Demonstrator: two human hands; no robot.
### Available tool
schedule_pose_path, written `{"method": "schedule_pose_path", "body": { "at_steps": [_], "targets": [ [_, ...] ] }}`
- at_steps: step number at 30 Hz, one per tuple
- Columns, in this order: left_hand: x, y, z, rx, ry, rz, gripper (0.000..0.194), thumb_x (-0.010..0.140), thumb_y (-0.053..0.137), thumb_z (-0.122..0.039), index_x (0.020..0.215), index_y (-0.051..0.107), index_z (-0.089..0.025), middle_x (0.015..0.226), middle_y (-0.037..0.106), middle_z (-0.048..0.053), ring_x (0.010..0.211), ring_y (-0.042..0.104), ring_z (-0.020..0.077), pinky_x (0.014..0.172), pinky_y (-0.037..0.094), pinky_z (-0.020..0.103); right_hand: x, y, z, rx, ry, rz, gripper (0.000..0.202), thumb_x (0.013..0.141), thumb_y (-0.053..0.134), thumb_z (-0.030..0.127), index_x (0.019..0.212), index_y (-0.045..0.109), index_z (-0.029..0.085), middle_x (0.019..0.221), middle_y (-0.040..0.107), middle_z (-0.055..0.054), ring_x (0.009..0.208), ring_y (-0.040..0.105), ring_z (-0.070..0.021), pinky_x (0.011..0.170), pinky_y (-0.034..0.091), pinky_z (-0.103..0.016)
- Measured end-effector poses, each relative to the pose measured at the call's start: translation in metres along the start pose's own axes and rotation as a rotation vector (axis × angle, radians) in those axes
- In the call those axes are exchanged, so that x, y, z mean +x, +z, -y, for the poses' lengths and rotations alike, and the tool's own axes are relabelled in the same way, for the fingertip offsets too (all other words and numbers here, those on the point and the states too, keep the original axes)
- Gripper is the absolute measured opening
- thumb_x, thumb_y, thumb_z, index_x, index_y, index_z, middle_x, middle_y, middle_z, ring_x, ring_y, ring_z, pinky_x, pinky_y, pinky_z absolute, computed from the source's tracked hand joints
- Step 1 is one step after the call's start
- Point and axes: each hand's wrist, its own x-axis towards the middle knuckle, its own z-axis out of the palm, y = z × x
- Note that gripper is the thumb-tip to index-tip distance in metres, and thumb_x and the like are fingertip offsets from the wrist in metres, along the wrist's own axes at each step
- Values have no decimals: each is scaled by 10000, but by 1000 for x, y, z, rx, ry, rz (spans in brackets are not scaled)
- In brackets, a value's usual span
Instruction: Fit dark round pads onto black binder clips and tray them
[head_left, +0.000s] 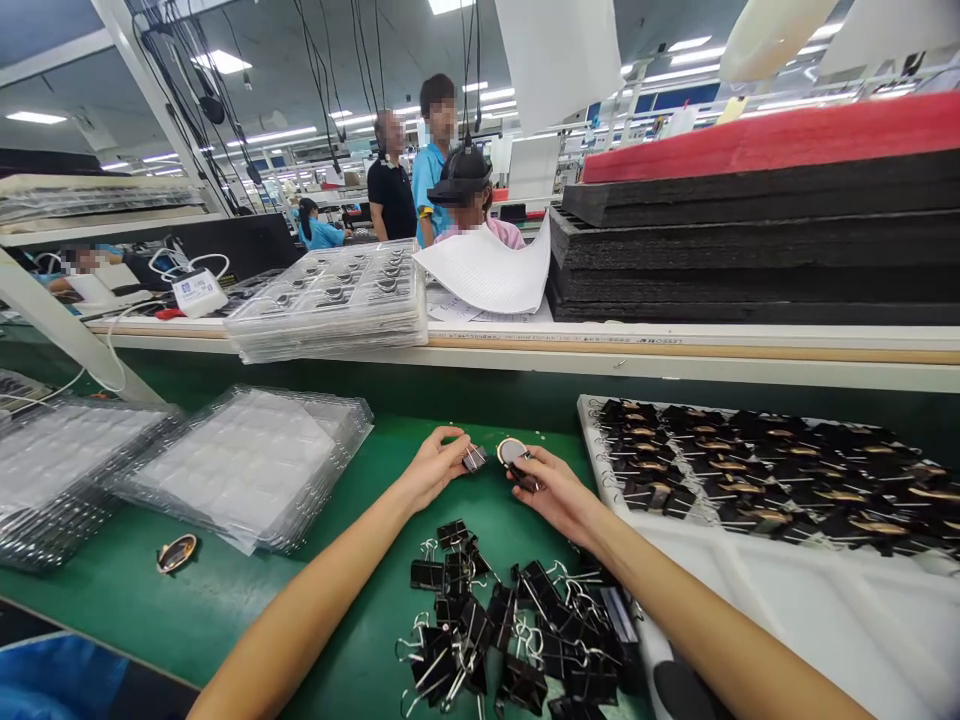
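Note:
Over the middle of the green mat, my left hand [439,465] pinches a black binder clip [474,458] by its wire handles. Just to the right, my right hand [551,485] grips a round, gold-rimmed part with a pale grey face [512,452]. Something dark, perhaps another clip, sits under that part among my right fingers, but I cannot make it out fully. A small gap separates what the two hands hold. Below them lies a loose heap of black binder clips [499,625] with silver handles.
A white tray [592,440] at right holds rows of clipped parts. Stacked clear plastic trays [240,465] stand at left, near a lone oval gold-rimmed part [177,553]. The shelf [487,350] above carries more trays, paper and black foam [750,250]. Several people are beyond.

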Motion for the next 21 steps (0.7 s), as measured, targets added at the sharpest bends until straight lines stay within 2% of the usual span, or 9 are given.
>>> {"method": "schedule_pose_path", "body": {
  "at_steps": [4,8,10,12,15,18,21],
  "targets": [
    [-8,12,15,-87,105,62,633,710,919,-391,1211,591,-186,1168,710,117,1045,698,194,998,516,366,-2,2,-7,-154,-66,17,522,554,973,447,863,624,212,788,637,19,728,585,-136,634,489,-256],
    [-13,17,25,32,214,139,601,746,896,-397,1227,611,-178,1282,677,152,1236,632,225,1117,448,380,3,-5,-14,-385,-211,-23,533,581,931,499,822,552,212,742,610,35,675,525,-137,629,423,-272],
    [-14,16,26,109,195,168,602,757,884,-412,1240,607,-181,1276,684,158,1218,648,231,1109,459,394,4,-7,-15,-501,-297,-52,516,596,908,482,764,496,221,712,585,43,662,498,-139,632,384,-274],
    [-14,13,24,184,147,185,622,729,901,-415,1230,620,-175,1245,694,160,1140,684,230,1034,510,384,4,-7,-15,-567,-372,-72,494,633,869,473,745,452,233,697,560,50,666,486,-146,637,364,-275],
    [-13,10,18,250,84,192,659,710,895,-476,1226,634,-161,1188,703,160,991,722,226,805,576,331,3,-4,-14,-636,-442,-66,468,668,824,457,745,411,251,661,536,59,636,471,-153,618,343,-278],
    [-12,7,14,335,19,193,604,777,792,-609,1125,677,-129,1017,729,148,813,732,216,568,519,265,2,-3,-14,-659,-493,-25,446,701,798,451,756,399,260,696,598,34,666,530,-179,639,379,-294],
    [-12,7,16,399,51,190,582,782,768,-647,1005,706,-113,904,725,127,794,723,211,556,510,249,3,-3,-15,-667,-515,-3,428,730,780,452,765,398,263,746,646,12,708,577,-200,671,416,-309]
  ]
}}
